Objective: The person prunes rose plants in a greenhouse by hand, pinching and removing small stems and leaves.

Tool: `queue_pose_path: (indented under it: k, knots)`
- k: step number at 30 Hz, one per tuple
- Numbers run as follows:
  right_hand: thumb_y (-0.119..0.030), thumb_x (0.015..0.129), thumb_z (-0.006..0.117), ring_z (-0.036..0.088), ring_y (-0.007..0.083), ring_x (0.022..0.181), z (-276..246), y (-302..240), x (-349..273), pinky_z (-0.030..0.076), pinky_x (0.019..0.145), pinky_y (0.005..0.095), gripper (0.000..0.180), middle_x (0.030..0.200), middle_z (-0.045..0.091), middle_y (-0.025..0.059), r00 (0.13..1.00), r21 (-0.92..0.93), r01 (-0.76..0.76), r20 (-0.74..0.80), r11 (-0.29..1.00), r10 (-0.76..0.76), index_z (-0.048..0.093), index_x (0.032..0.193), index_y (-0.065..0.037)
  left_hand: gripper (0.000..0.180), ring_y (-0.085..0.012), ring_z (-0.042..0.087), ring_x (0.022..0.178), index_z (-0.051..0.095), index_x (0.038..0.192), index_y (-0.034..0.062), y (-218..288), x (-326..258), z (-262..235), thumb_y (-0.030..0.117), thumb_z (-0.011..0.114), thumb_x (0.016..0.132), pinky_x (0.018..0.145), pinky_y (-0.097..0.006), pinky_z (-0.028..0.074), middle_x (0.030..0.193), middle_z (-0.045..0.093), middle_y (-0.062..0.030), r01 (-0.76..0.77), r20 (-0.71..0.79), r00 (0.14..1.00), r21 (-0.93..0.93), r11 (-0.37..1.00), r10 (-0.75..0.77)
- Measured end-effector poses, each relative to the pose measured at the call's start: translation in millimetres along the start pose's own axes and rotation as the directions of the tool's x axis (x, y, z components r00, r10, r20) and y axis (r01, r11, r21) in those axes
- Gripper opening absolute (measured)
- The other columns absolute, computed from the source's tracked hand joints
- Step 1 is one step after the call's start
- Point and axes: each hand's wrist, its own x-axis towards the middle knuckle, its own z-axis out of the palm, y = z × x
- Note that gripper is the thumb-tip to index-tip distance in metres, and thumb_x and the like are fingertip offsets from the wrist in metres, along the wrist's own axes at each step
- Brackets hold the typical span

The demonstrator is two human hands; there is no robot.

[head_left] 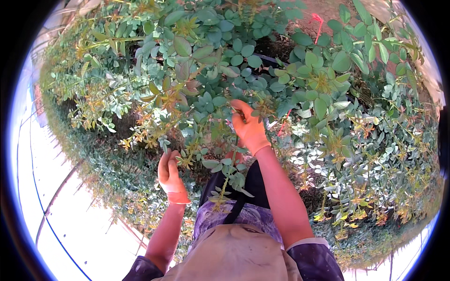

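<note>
Orange gloves cover both my hands among leafy bushes that look like rose plants. My right hand (248, 129) is in the middle of the foliage, its fingers curled toward the thumb close to a reddish young shoot (265, 107). Leaves partly cover its fingertips, so what they grip is unclear. Lower and to the left, my left hand (171, 175) has its fingers pressed together, pointing up. Small pale leaves (164, 142) sit right at its fingertips; I cannot make out whether it holds them. A leafy stem (229, 175) hangs between my two forearms, in front of my dark trousers.
Dense bushes (112, 93) spread on both sides and ahead. A red ribbon (318, 28) is tied at the upper right, and another red strip (284, 122) shows beside my right hand. Brown soil (323, 8) appears at the top. A blue line (51, 225) runs along the far left.
</note>
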Motion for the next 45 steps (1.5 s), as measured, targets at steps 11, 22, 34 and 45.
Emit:
queue_pose_path:
  k: [11,22,34,45]
  knots:
    - [-0.023,0.089,0.058,0.066,0.0285,0.11,35.4,-6.5,29.4,0.05,0.093,0.0359,0.038,0.118,0.069,0.0155,0.938,-0.069,-0.328,0.092,0.942,0.333,0.063,0.122,-0.006,0.029,-0.0349,0.064,0.106,0.067,0.119,0.008,69.9,137.6,150.6,0.017,0.056,0.093,0.092,-0.041,0.051,0.116,0.068,-0.0166,-0.684,0.79,0.611,0.503,0.529,0.039]
    - [-0.025,0.097,0.047,0.064,0.0343,0.108,49.6,80.3,40.2,0.052,0.089,0.0426,0.034,0.121,0.064,0.0166,0.88,-0.196,-0.471,-0.044,0.86,0.473,0.06,0.125,-0.01,0.027,-0.0351,0.067,0.103,0.068,0.107,0.0113,46.3,189.7,233.7,0.023,0.069,0.083,0.087,-0.044,0.055,0.109,0.071,-0.0122,-0.853,0.672,0.513,0.467,-0.232,-0.534]
    - [-0.033,0.102,0.044,0.056,0.0267,0.116,71.2,282.2,142.3,0.051,0.086,0.0475,0.041,0.144,0.05,0.006,0.986,-0.419,-0.016,0.145,0.908,0.084,0.052,0.138,-0.015,0.023,-0.033,0.067,0.099,0.066,0.112,0.0131,17.6,220.7,247.8,0.023,0.063,0.091,0.082,-0.047,0.053,0.106,0.07,-0.0099,-0.916,0.782,0.288,0.394,0.078,-0.553]
    - [-0.03,0.099,0.051,0.055,0.0353,0.115,75.6,216.6,106.8,0.048,0.095,0.0525,0.044,0.137,0.052,0.011,0.997,0.443,-0.06,-0.015,0.895,0.075,0.047,0.14,-0.013,0.04,-0.0364,0.063,0.104,0.065,0.118,0.0154,35.8,203.9,188.2,0.043,0.056,0.091,0.09,-0.047,0.051,0.115,0.067,-0.0109,-0.723,0.726,0.577,0.667,0.178,-0.375]
